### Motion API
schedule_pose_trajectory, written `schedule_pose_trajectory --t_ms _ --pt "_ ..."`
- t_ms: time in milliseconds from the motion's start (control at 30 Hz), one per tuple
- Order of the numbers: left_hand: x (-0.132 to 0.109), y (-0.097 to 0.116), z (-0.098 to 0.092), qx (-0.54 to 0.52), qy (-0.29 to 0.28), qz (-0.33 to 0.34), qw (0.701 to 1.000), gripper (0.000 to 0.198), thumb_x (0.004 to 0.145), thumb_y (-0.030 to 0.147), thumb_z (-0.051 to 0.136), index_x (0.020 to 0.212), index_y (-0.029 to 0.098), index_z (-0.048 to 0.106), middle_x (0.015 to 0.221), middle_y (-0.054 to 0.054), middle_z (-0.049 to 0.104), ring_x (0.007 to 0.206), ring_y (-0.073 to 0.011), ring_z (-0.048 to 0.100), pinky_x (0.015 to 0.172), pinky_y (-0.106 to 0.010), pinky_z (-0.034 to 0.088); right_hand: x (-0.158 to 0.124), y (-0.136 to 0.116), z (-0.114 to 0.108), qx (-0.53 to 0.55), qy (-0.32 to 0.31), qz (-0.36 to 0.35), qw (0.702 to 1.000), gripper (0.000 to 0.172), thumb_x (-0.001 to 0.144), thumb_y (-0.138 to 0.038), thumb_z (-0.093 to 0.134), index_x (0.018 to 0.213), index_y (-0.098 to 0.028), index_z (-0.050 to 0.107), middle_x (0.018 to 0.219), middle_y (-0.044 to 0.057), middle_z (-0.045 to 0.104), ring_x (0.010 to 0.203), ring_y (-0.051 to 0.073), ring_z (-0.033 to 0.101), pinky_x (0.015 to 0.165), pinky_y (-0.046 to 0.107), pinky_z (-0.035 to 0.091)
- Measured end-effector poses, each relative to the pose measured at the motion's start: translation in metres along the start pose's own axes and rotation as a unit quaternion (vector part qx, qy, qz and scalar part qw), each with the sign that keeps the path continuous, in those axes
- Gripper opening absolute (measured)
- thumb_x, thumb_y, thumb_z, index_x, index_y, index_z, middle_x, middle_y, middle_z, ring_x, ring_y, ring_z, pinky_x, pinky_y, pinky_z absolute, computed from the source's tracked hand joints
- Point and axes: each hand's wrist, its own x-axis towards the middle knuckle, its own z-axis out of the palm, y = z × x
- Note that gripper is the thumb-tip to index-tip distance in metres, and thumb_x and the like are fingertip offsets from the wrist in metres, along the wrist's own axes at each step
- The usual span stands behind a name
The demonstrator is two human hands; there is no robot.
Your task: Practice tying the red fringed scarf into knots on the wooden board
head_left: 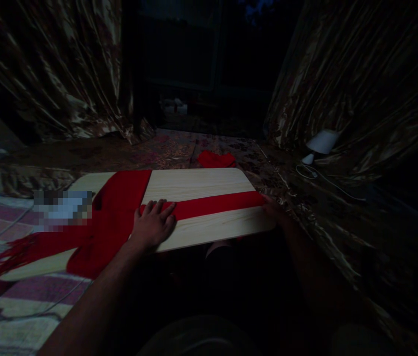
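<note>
A red scarf (120, 198) with a fringed end lies across a pale wooden board (194, 183), which looks like a low tabletop. One wide part is folded crosswise on the left, and a narrow folded strip runs from it to the right edge. My left hand (155, 222) rests flat on the board and the strip's left end, fingers spread. At the board's right edge, my right hand (273, 210) closes on the strip's far end; its fingers are dark and partly hidden. The fringe (16, 252) hangs over the left side.
Another red cloth (216, 159) lies beyond the board. A small white lamp (323, 142) with a cord stands at right. Striped bedding (20, 296) with cables is at left, near a blurred-out object (64, 210). Patterned curtains (94, 64) flank a dark window.
</note>
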Motion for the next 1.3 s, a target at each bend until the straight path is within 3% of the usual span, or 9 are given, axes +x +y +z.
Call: schedule_pose_trajectory --t_ms 100,200,400,500,633,833,933,1033,1300 --pt "0.0 0.001 -0.002 0.001 -0.007 -0.003 1.0 0.059 0.102 0.053 0.025 0.158 0.038 0.041 0.164 -0.007 0.038 0.147 -0.0399 0.034 0.11 -0.065 0.03 0.003 -0.002 -0.001 0.023 -0.028 0.014 0.999 0.086 0.068 -0.015 0.051 0.154 -0.015 0.049 0.133 0.01 0.07 0.114 0.028 0.068 0.103 0.041 0.052" --pt "0.0 0.001 -0.003 0.0 -0.005 -0.001 1.0 0.06 0.103 0.053 0.024 0.158 0.038 0.04 0.165 -0.007 0.038 0.147 -0.04 0.033 0.11 -0.066 0.03 0.007 -0.007 -0.001 0.024 -0.024 -0.013 0.999 0.088 0.069 -0.017 0.051 0.156 -0.013 0.044 0.141 0.012 0.065 0.124 0.028 0.063 0.109 0.044 0.048" --pt "0.0 0.0 0.0 -0.002 0.003 0.004 1.0 0.06 0.103 0.054 0.023 0.158 0.038 0.041 0.164 -0.008 0.039 0.147 -0.039 0.034 0.11 -0.065 0.03 0.009 -0.031 0.002 -0.101 0.143 -0.041 0.984 0.08 0.079 -0.021 0.05 0.156 -0.002 0.04 0.163 0.018 0.038 0.147 0.03 0.041 0.122 0.044 0.034" --pt "0.0 0.0 0.0 -0.003 0.005 0.005 1.0 0.06 0.103 0.053 0.022 0.158 0.037 0.041 0.164 -0.008 0.039 0.147 -0.0393 0.034 0.11 -0.066 0.03 0.013 -0.046 0.002 -0.134 0.201 -0.017 0.97 0.074 0.082 -0.02 0.047 0.155 -0.005 0.044 0.16 0.017 0.043 0.143 0.031 0.046 0.12 0.044 0.037" --pt "0.0 0.0 -0.001 -0.003 0.002 0.003 1.0 0.06 0.103 0.053 0.023 0.158 0.037 0.041 0.164 -0.008 0.039 0.146 -0.0398 0.035 0.11 -0.067 0.03 0.02 -0.063 0.004 -0.113 0.233 0.007 0.966 0.065 0.086 -0.021 0.043 0.148 -0.007 0.055 0.155 0.016 0.05 0.137 0.031 0.053 0.118 0.043 0.04" --pt "-0.001 0.001 -0.004 -0.02 -0.003 -0.004 1.0 0.059 0.103 0.052 0.024 0.157 0.038 0.042 0.164 -0.007 0.039 0.148 -0.0398 0.033 0.111 -0.067 0.029 0.021 -0.093 0.012 -0.055 0.249 0.019 0.967 0.072 0.082 -0.012 0.033 0.151 -0.004 0.051 0.159 0.017 0.044 0.145 0.027 0.046 0.121 0.042 0.035" --pt "-0.001 0.002 -0.005 -0.026 -0.006 -0.005 1.0 0.059 0.103 0.052 0.024 0.157 0.037 0.041 0.165 -0.007 0.038 0.148 -0.0403 0.033 0.111 -0.067 0.029 0.021 -0.118 0.015 -0.046 0.258 0.015 0.965 0.075 0.083 -0.01 0.029 0.157 -0.004 0.041 0.165 0.017 0.033 0.151 0.026 0.038 0.123 0.042 0.033" --pt "-0.001 0.001 -0.004 -0.023 -0.006 -0.009 1.0 0.059 0.103 0.052 0.024 0.158 0.038 0.041 0.165 -0.007 0.038 0.149 -0.0403 0.032 0.111 -0.067 0.029 0.021 -0.154 0.021 -0.057 0.232 -0.034 0.971 0.077 0.085 -0.011 0.03 0.162 -0.007 0.031 0.168 0.014 0.026 0.154 0.026 0.03 0.125 0.042 0.029" --pt "-0.001 0.003 -0.003 -0.028 -0.001 -0.013 1.0 0.064 0.102 0.052 0.025 0.161 0.029 0.036 0.165 -0.009 0.037 0.149 -0.0398 0.031 0.113 -0.067 0.027 -0.007 -0.263 0.052 0.054 0.187 -0.176 0.965 0.077 0.09 -0.009 0.031 0.166 -0.021 0.02 0.168 0.005 0.03 0.154 0.023 0.03 0.125 0.039 0.03"
